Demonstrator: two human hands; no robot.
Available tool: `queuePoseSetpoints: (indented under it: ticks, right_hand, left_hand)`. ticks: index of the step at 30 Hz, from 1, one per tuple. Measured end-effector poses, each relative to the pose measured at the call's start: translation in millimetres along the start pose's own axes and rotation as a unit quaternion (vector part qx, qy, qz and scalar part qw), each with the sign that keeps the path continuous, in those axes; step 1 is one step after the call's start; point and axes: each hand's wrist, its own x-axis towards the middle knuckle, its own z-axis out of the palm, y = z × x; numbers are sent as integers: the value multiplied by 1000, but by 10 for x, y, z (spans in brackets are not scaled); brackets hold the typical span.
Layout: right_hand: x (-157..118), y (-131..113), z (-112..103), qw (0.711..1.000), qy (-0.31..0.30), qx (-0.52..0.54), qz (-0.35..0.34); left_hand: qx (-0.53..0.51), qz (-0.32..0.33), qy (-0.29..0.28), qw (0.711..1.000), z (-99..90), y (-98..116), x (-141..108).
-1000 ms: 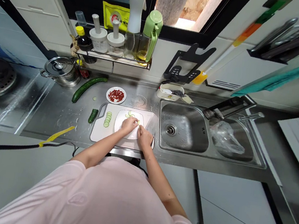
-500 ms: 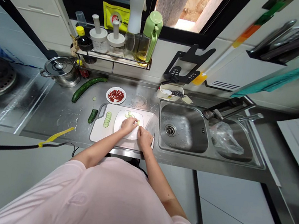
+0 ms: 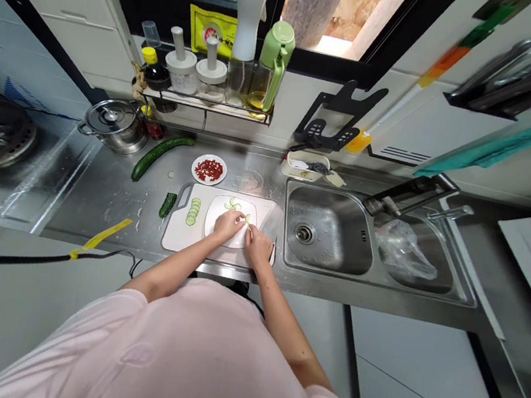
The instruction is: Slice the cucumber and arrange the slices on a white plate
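Observation:
Over a white plate point(image 3: 213, 221), my left hand point(image 3: 228, 225) and my right hand point(image 3: 257, 246) meet with fingers closed in a pinch. Between their fingertips is a thin cucumber slice point(image 3: 247, 218); the fingers partly hide it. A few more cucumber pieces point(image 3: 232, 204) lie on the plate's far part. The plate rests on a white cutting board point(image 3: 180, 236). On the board's left part lies an overlapping row of round cucumber slices point(image 3: 193, 211). A short cut cucumber piece point(image 3: 167, 205) lies just left of the board.
Behind the board stands a small plate of chopped red pieces point(image 3: 209, 169). A whole cucumber point(image 3: 161, 155) and a lidded steel pot point(image 3: 115, 127) are at the back left. The double sink point(image 3: 331, 229) adjoins on the right. A bottle rack point(image 3: 204, 105) hangs above the counter.
My fingertips have shifted slightly on the cucumber slice, which now shows a little more above them. The whole view has moved a little; other things stay in place.

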Motion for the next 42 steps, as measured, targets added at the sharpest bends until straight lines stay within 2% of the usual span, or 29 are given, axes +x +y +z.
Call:
queuePoseSetpoints:
  ticks: [10,19,25,33,38,42]
  right_hand:
    - [-186,-20,66,999,22,36,-21]
    - [-51,30,26,1000,-11,-5,12]
    - [28,37,-2,998,-57,-37,19]
    - [14,27,6,996,-60,-61,11]
    - [14,25,-20,995,-65,-70,8]
    - [15,24,-36,996,-67,-66,9]
  left_hand:
    - [-78,29,34,996,-78,-145,-486]
    - [-107,-7,86,991,-343,-354,-793]
    - [-109,-56,138,983,-574,-568,-859]
    - [-39,-95,196,975,-798,-909,-849]
    - [27,-128,201,971,-841,-1018,-872]
    - [55,-153,183,970,-843,-1063,-894]
